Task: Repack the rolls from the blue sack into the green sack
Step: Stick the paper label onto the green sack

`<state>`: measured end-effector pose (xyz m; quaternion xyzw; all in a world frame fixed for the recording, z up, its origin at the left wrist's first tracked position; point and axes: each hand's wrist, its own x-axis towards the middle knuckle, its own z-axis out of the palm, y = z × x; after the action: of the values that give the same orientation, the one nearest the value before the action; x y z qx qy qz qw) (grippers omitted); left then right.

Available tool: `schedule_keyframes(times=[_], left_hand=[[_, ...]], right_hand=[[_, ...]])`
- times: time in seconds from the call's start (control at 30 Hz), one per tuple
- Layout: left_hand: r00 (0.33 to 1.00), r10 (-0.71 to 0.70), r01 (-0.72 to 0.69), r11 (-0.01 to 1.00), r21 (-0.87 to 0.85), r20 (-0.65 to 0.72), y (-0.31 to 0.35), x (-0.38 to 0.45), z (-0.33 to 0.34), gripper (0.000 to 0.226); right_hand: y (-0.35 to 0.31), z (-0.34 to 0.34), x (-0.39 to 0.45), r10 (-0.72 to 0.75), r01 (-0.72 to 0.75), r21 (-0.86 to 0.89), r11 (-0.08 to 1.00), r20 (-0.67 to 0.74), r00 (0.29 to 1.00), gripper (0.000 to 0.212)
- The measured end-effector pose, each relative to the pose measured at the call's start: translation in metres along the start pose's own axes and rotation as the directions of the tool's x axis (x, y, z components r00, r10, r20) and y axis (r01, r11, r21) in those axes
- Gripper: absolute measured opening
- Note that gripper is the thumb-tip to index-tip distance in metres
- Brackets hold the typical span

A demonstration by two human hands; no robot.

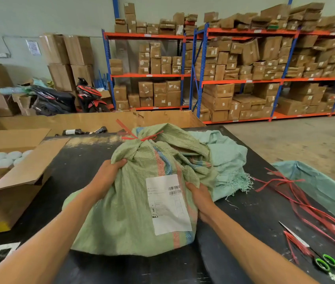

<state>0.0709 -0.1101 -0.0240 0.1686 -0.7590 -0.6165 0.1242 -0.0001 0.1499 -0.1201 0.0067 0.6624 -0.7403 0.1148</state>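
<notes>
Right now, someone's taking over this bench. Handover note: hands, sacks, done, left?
Left hand grips the green sack near its upper left; right hand grips its right side beside the white label.
Green sack lies full on the black table, neck tied with red string.
Blue sack lies slack behind it.
Done: green sack looks packed and tied.
Left: probably moving it off; no rolls visible.

Unreadable print and barcodes on the white label point(167, 203) of the green sack point(125, 212).
</notes>
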Motion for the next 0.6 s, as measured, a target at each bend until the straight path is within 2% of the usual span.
schedule_keyframes(times=[0.13,0.23,0.37,0.43,0.5,0.6], left_hand=[[0.967,0.158,-0.184,0.976,-0.117,-0.201,0.018,0.018,-0.023,0.022],[0.905,0.253,-0.295,0.952,-0.078,-0.342,0.029,0.034,-0.038,0.032],[0.809,0.309,-0.361,0.932,-0.008,-0.5,0.042,0.053,-0.053,0.031],[0.767,0.376,-0.435,0.9,0.01,-0.52,0.041,0.06,-0.059,0.028],[0.757,0.441,-0.448,0.888,0.109,-0.482,0.03,0.068,-0.063,0.027],[0.841,0.46,-0.364,0.871,0.33,-0.285,-0.007,0.084,-0.065,0.031]], right_hand=[[-0.02,0.033,0.009,-0.044,0.041,0.06,0.997,0.038,0.998,0.028],[-0.03,0.066,0.016,-0.092,0.088,0.103,0.991,0.027,0.995,0.029],[-0.046,0.1,0.031,-0.182,0.181,0.109,0.977,0.0,0.983,0.029],[-0.048,0.108,0.039,-0.229,0.228,0.058,0.972,0.02,0.973,0.037],[-0.038,0.113,0.046,-0.238,0.24,-0.042,0.97,0.055,0.97,0.04],[-0.012,0.115,0.044,-0.209,0.221,-0.229,0.948,0.076,0.975,0.021]])
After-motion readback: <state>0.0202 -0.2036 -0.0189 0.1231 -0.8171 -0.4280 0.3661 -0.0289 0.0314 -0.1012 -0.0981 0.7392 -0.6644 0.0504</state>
